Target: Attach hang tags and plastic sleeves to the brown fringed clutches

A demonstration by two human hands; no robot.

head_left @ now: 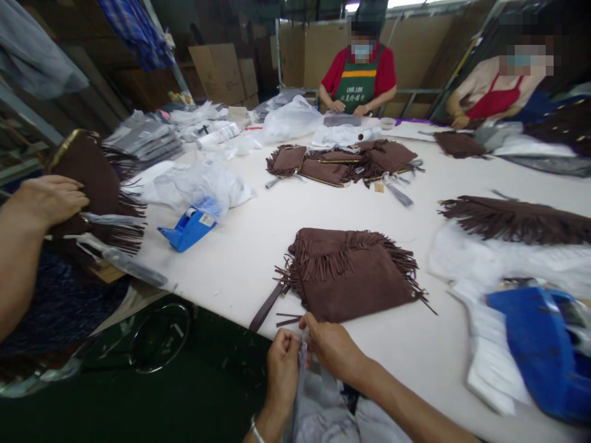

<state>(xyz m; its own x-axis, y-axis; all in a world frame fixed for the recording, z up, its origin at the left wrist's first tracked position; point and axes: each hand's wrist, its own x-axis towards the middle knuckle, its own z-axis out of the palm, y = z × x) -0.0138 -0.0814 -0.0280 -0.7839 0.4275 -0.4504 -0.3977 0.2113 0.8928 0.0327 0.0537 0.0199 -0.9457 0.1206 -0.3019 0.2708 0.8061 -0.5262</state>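
Observation:
At the near table edge, my left hand (283,364) and my right hand (333,346) are close together, fingers pinched on a thin strip of translucent plastic (301,376). The strip hangs down between them; whether it belongs to a bag I cannot tell. Just beyond my fingers lies a dark brown fringed pouch (357,286), flat on the table. Its fringe spreads along the top and the right side, and a brown wrist strap (268,306) sticks out to the left over the edge.
A co-worker's hand (48,200) at left holds another brown fringed bag (87,172). A blue tape dispenser (191,229), a pile of brown pouches (327,169) and a blue bin (530,344) are on the white table (240,264). Two masked people work across it.

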